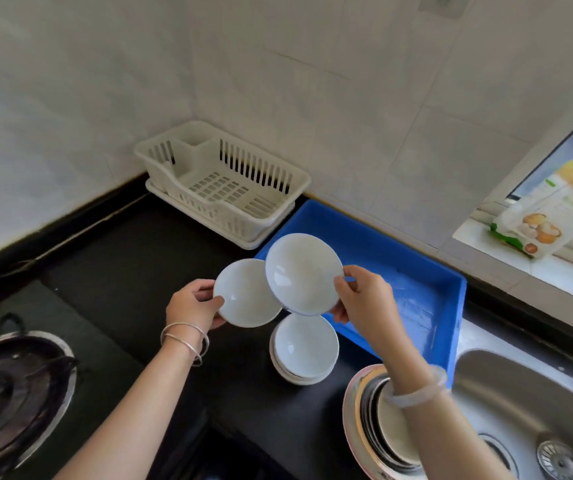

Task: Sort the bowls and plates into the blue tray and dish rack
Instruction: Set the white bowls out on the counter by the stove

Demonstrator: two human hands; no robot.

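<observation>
My left hand (193,304) pinches the left rim of a small white bowl (243,294) above the black counter. My right hand (364,299) grips the right rim of a second white bowl (302,271), tilted towards me and overlapping the first, at the near left corner of the blue tray (416,258). Below them a stack of white bowls (304,351) stands on the counter. A stack of plates (368,420) sits under my right forearm. The white dish rack (222,181) stands in the corner, with nothing in it.
A gas stove burner (8,396) lies at the lower left. A steel sink (534,410) with a drain strainer is at the lower right. A food packet (552,216) leans on the window sill. Tiled walls close off the back.
</observation>
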